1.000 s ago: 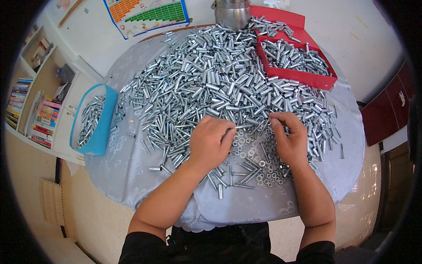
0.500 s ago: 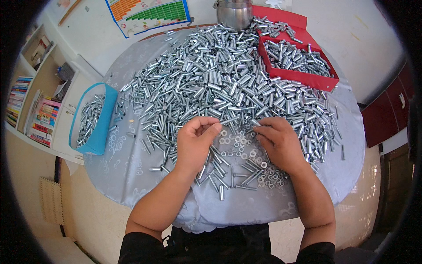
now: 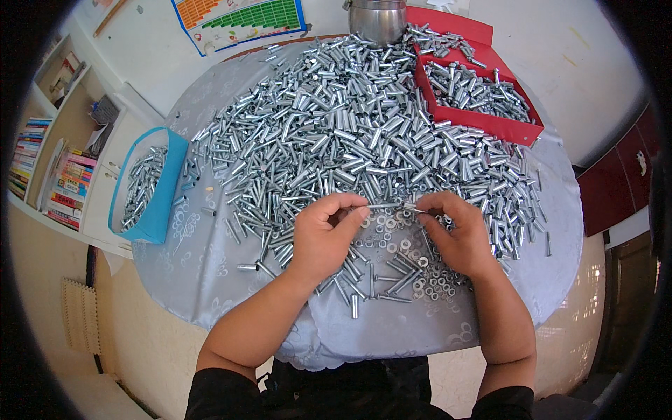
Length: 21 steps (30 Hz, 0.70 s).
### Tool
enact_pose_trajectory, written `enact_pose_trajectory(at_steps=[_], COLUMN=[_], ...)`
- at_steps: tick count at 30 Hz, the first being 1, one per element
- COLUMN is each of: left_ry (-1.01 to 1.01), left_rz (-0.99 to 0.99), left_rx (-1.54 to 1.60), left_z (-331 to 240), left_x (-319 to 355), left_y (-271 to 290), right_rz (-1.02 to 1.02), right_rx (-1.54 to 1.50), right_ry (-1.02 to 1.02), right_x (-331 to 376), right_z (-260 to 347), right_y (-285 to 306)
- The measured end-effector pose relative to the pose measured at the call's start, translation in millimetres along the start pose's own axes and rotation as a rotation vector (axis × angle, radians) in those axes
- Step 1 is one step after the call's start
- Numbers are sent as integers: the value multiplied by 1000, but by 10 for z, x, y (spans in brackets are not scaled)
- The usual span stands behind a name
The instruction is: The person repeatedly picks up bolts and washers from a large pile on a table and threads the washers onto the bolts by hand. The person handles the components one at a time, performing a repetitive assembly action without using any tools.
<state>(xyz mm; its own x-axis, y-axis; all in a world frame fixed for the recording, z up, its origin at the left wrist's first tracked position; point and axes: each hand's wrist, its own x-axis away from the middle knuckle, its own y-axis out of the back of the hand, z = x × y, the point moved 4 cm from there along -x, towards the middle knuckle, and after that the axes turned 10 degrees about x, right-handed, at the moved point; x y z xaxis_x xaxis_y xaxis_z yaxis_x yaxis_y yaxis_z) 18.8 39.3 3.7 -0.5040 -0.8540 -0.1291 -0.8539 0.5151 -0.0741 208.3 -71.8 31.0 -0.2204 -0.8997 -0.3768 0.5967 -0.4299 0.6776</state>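
Note:
My left hand (image 3: 323,234) pinches one end of a thin metal bolt (image 3: 383,206), which points to the right. My right hand (image 3: 456,231) is closed, thumb against fingers, on a small shiny metal piece (image 3: 410,207) at the bolt's other end. Whether that piece is a nut or a short sleeve cannot be made out, nor whether the bolt passes through it. Below the hands lie loose washers (image 3: 404,244) and a cluster of nuts and washers (image 3: 435,285). Several bolts and tubes (image 3: 355,306) are strewn by the front of the table.
A wide heap of metal sleeves and bolts (image 3: 329,126) covers the round table's grey cloth (image 3: 203,280). At the far right stands a red box (image 3: 483,124) full of metal parts; at the left, a blue bin (image 3: 162,203) holds more. A steel pot (image 3: 378,21) stands behind the heap.
Both hands have come nearer each other. The bolt now spans the gap between them, and the right hand has lifted away from the heap with the small piece.

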Motion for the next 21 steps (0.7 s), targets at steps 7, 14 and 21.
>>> enact_pose_trajectory(at_steps=[7, 14, 21], left_ry=[22, 147, 109], left_rz=[63, 161, 221], left_rx=[-1, 27, 88], left_z=[48, 53, 31], left_x=[15, 58, 99], left_y=[-36, -99, -170], right_rz=[26, 0, 23], right_rx=[-23, -147, -159], right_ry=[49, -188, -117], right_x=[5, 47, 30], right_z=[23, -41, -3], right_y=[-20, -24, 0])
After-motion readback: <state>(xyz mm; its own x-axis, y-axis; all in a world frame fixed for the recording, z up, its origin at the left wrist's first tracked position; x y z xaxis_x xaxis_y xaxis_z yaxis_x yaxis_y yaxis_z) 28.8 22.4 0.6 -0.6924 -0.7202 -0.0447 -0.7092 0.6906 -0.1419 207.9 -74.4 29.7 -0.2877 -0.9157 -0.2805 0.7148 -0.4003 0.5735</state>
